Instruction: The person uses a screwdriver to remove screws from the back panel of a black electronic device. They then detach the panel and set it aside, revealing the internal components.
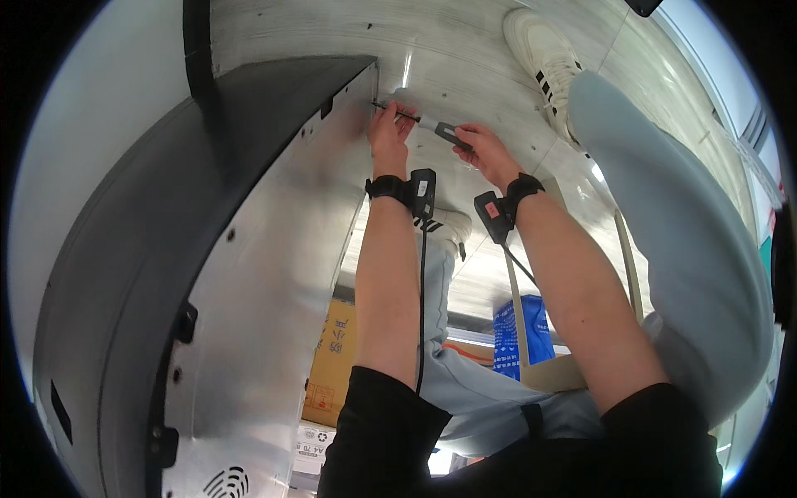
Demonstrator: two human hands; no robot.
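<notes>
- Screwdriver [427, 124] points at the far end of the metal panel [266, 249].
- Right hand [486, 151] grips its handle [448, 134].
- Left hand [389, 133] curls by its rod [409, 116]; one cannot tell if it grips.

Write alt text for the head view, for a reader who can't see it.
A person's right hand holds a screwdriver by its handle, the shaft pointing at the far end of a silver metal panel, while the left hand is close to the shaft.

A grey-handled screwdriver [442, 129] slants, tip at the silver metal panel [270, 216].
</notes>
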